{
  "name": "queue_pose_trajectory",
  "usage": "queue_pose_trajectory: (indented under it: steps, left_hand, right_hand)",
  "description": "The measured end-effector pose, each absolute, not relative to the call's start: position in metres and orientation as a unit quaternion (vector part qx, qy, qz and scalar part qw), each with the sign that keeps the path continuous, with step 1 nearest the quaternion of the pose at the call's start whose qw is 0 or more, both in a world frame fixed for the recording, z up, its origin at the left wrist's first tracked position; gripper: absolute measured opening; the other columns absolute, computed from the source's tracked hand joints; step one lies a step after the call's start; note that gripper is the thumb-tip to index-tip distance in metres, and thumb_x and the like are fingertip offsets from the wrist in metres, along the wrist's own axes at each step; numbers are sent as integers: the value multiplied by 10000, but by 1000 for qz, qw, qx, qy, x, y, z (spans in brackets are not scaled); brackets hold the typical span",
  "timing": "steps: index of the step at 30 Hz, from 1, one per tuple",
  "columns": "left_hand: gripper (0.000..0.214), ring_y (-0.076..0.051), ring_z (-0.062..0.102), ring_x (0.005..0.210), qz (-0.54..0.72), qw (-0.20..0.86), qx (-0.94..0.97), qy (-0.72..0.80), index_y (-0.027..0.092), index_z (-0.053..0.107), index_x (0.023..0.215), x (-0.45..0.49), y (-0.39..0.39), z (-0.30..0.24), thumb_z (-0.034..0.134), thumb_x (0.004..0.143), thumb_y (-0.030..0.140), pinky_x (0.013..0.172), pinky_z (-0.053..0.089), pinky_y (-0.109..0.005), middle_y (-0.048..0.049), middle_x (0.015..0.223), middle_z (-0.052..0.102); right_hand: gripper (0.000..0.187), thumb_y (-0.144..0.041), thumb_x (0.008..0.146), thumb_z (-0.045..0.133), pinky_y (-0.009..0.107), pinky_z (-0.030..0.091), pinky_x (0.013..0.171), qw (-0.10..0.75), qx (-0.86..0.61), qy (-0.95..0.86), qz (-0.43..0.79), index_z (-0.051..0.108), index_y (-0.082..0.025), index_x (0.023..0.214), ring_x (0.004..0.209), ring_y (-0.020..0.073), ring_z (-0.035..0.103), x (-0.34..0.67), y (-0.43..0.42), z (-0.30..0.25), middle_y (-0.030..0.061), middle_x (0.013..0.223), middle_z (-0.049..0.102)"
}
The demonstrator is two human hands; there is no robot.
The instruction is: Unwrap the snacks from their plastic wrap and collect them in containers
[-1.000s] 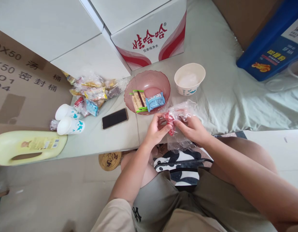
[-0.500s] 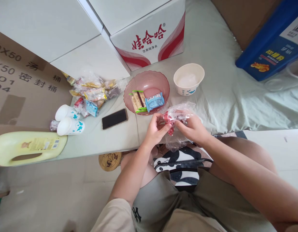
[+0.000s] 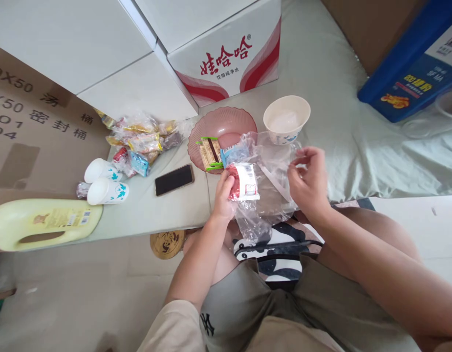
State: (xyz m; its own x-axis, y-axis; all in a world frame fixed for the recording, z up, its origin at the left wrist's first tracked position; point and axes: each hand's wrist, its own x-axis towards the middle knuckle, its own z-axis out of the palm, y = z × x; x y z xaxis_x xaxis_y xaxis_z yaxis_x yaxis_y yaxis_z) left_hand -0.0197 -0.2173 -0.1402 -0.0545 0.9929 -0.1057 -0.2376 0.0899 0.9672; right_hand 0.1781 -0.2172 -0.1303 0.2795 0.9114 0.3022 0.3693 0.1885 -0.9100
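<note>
My left hand (image 3: 223, 194) is closed on one side of a clear plastic bag (image 3: 264, 188) and on the red snack packet with a white label (image 3: 243, 182) inside it. My right hand (image 3: 309, 181) pinches the bag's other edge, so the bag is stretched wide between the two hands. Just behind the bag stands a pink glass bowl (image 3: 226, 124) holding a blue snack packet (image 3: 231, 152) and a brown-and-green one (image 3: 208, 153). A white paper bowl (image 3: 286, 119) stands to the right of the pink bowl.
A black phone (image 3: 174, 179) lies left of my hands. Further left are a pile of wrapped snacks (image 3: 143, 138), two white paper cups (image 3: 103, 183) on their sides and a yellow jug (image 3: 42, 222). White cartons (image 3: 226, 54) stand behind, a blue box (image 3: 412, 73) at right.
My hands, close together around the bunched bag, have pulled apart. The bag is now spread open and the red packet with its white label shows inside.
</note>
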Motion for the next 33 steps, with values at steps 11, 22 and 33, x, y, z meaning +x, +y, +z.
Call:
queue_pose_trajectory:
  steps: [11, 22, 33]
  left_hand:
    - [493, -148, 617, 743, 526, 531, 457, 481, 211, 653, 935, -15, -218, -143, 717, 790, 678, 693, 512, -259, -5, 850, 661]
    - [594, -117, 431, 525, 431, 361, 629, 537, 187, 510, 621, -23, -219, -135, 511, 933, 692, 538, 318, -275, 16, 537, 489]
    - [605, -115, 401, 515, 497, 331, 581, 553, 194, 532, 634, -8, -215, -139, 511, 908, 733, 522, 304, -273, 30, 532, 444]
  right_hand:
    - [211, -307, 901, 513, 364, 477, 667, 311, -518, -735, 307, 650, -229, 1039, 750, 244, 668, 170, -221, -131, 70, 864, 739]
    - [358, -447, 922, 507, 337, 476, 654, 326, -496, -708, 383, 614, -193, 1150, 704, 226, 666, 175, -220, -126, 64, 859, 745]
    - [249, -391, 867, 543, 322, 460, 609, 470, -550, -576, 381, 562, -214, 1042, 641, 177, 589, 186, -220, -115, 33, 811, 671]
